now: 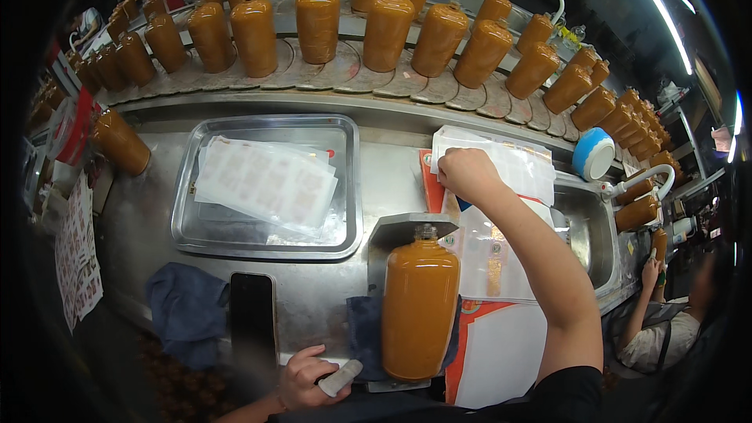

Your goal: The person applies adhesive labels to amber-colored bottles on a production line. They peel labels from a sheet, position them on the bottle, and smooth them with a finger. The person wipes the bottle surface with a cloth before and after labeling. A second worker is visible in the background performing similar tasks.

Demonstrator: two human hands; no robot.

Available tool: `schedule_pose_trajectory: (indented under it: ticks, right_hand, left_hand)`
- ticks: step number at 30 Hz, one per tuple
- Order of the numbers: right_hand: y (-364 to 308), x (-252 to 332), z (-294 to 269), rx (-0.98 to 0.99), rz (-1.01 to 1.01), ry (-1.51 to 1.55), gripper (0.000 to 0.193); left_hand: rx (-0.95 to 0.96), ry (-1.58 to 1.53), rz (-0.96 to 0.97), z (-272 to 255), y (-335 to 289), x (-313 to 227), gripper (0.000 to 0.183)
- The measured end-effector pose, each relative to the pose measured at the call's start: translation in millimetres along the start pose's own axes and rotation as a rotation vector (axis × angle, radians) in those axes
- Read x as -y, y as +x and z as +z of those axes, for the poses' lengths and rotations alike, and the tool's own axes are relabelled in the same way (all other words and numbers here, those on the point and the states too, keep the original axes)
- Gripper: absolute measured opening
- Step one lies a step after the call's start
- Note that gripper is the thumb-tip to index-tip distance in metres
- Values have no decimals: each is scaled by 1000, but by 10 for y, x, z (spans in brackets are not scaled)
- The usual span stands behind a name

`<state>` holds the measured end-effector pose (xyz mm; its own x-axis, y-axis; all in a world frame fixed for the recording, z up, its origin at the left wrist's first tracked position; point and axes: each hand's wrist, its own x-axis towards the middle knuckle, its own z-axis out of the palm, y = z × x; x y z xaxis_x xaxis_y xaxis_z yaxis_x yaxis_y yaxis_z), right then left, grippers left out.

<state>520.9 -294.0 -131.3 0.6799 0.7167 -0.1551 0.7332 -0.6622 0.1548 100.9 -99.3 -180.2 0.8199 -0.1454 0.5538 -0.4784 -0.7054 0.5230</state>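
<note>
An amber-brown glazed bottle (421,309) with a clear glass neck lies or leans on a dark blue cloth (363,337), against a grey metal stand (392,229). Close to the bottle's lower left is my left hand (313,380), its fingers apart, holding nothing; a white cover wraps one finger. My right hand (470,174) reaches across to a stack of translucent printed sheets (509,160). Its fingers are curled closed at the stack's left edge, and whatever they pinch is hidden. More printed sheets (495,254) lie below that wrist, partly over orange-red and white paper (501,356).
A metal tray (352,188) holds pale sheets (266,182). Nearby are a phone (253,317), a blue cloth (186,309), a sink (591,239) and a blue-white round object (594,153). Several brown bottles (317,23) line a curved conveyor (345,70). Other people work beyond.
</note>
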Motion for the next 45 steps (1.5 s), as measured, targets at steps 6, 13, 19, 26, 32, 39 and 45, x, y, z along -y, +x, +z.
schedule_pose_trajectory:
  ticks: [6,13,19,26,32,39,45]
  right_hand:
    - [12,42,13,22,-7,-62,18]
    - [168,261,-3,-48,-23,-96,16]
    - [322,345,-76,-48,96,194,18]
    - [535,183,4,-144,350,847,15]
    - [530,-61,-98,-358,510,1245,11]
    - [150,-128,-706,-589,526,1326,11]
    - [-453,-467,-1098,-605,479,1289,17]
  left_hand:
    - [-145,140,-312,-613,676,117,39]
    - [31,255,-310,-816,1391,1125,38]
    - [285,251,-358,-578,1525,1609,25]
    - [332,358,-354,-667,1353,1925,24]
    - [330,421,-295,-786,1244,2084,24]
    - [263,387,-386,-918,1226,2348,8]
    - [297,56,-797,-1433,1368,2480,23]
